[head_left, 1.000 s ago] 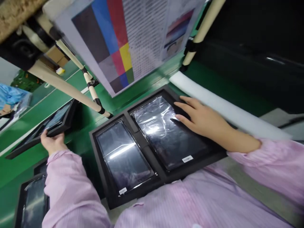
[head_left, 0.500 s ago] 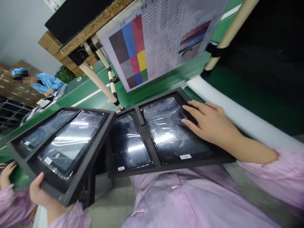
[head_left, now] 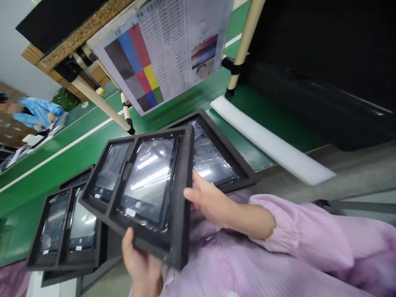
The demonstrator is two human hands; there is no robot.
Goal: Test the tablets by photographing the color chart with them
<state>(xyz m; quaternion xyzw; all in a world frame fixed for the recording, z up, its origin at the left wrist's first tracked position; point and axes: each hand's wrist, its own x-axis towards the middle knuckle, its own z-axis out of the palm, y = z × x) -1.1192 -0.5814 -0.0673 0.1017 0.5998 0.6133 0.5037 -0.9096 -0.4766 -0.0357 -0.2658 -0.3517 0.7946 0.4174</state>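
Black tray (head_left: 181,214) was in my two hands, raised in front of my body and tilted, with one wrapped screen (head_left: 151,177) in its right pocket and another wrapped screen (head_left: 113,171) in its left. Left hand (head_left: 142,264): grasping the near edge, thumb on top, other fingers largely hidden beneath. Right hand (head_left: 207,200): grasping the right edge, thumb over the rim, remaining fingers mostly out of sight behind it.

Principal risk, in my judgement: a steeper tilt could slide a screen from its pocket, since I saw no strap over either. Second risk: the held tray overlapped a second tray (head_left: 244,171) behind it on the right, and a lowered rim could scrape the screen inside (head_left: 213,159). I could not tell whether the two trays touched. Third: a swing leftward could knock the tray stack (head_left: 49,263) near that side.

Surface: green bench (head_left: 83,154), white-striped; a white roll (head_left: 272,142) lay to the right. Room: a printed sheet (head_left: 173,57) with colour blocks hung between pale poles (head_left: 245,41). Far left, a person in blue (head_left: 38,111) was at the bench.
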